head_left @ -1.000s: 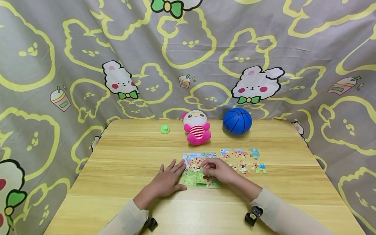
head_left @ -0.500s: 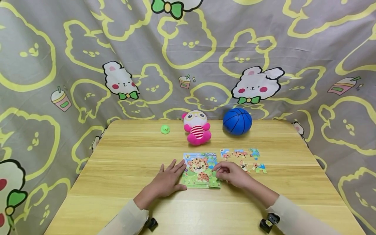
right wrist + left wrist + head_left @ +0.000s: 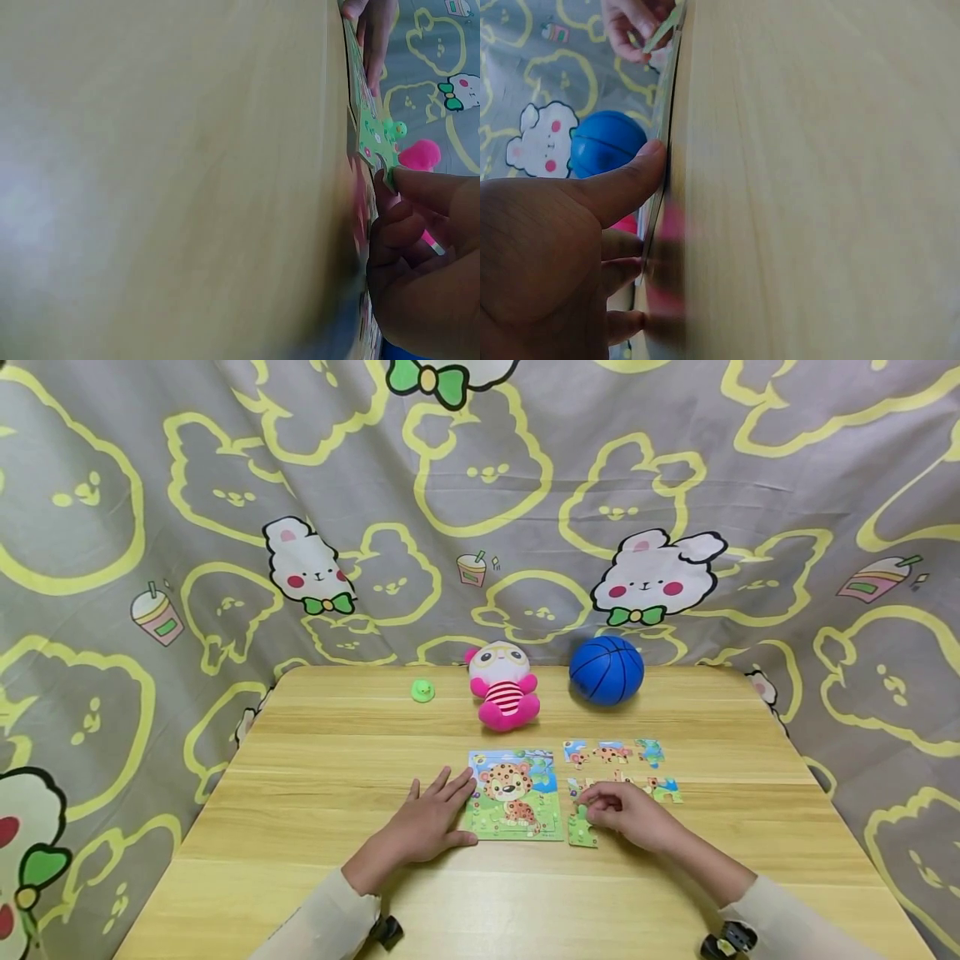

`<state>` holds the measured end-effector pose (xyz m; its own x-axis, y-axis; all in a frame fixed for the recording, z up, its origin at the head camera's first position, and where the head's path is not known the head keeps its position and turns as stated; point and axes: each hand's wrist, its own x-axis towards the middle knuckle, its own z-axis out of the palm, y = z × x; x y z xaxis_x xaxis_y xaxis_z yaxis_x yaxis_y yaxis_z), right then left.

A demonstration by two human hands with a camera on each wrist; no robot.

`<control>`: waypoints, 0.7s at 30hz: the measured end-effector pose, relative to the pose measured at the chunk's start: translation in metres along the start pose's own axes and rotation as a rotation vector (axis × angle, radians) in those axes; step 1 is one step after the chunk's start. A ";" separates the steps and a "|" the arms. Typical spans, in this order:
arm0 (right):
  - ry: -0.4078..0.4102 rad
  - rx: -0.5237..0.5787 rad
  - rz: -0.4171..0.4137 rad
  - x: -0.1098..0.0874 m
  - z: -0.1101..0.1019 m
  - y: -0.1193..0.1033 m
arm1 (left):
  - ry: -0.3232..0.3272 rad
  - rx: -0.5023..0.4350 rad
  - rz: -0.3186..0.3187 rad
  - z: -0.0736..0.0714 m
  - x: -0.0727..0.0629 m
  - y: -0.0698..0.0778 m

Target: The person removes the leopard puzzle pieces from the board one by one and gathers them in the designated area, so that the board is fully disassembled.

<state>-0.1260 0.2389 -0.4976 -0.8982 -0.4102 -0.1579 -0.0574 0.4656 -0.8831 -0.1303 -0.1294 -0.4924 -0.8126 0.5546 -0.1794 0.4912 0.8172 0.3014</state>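
A square puzzle board [image 3: 513, 795] with a spotted leopard cub picture lies on the table in the head view. My left hand [image 3: 429, 817] rests beside its left edge, fingers spread, fingertips and thumb touching the edge. To the right of the board, my right hand [image 3: 630, 814] pinches a green puzzle piece [image 3: 582, 833] by its tab, between thumb and index finger. The right wrist view shows this piece [image 3: 369, 135] tilted off the table. Several loose puzzle pieces [image 3: 611, 752] lie in two rows behind the right hand, which partly hides the nearer row.
Toward the back of the wooden table [image 3: 337, 735] stand a small green duck toy [image 3: 423, 691], a pink and white plush panda [image 3: 505, 689] and a blue basketball [image 3: 606, 671]. A patterned grey curtain [image 3: 375, 468] hangs behind and around the table.
My right hand has moved from over the board to its right, taking the green puzzle piece off it. The whole leopard picture now shows. My left hand has stayed in place.
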 end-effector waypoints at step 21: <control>0.078 -0.160 -0.071 -0.011 0.007 0.007 | 0.000 -0.001 -0.004 0.005 0.001 -0.003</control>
<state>-0.1138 0.2411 -0.5053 -0.9201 -0.3875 -0.0574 -0.1849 0.5587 -0.8085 -0.1315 -0.1302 -0.4980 -0.8146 0.5513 -0.1802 0.4876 0.8192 0.3019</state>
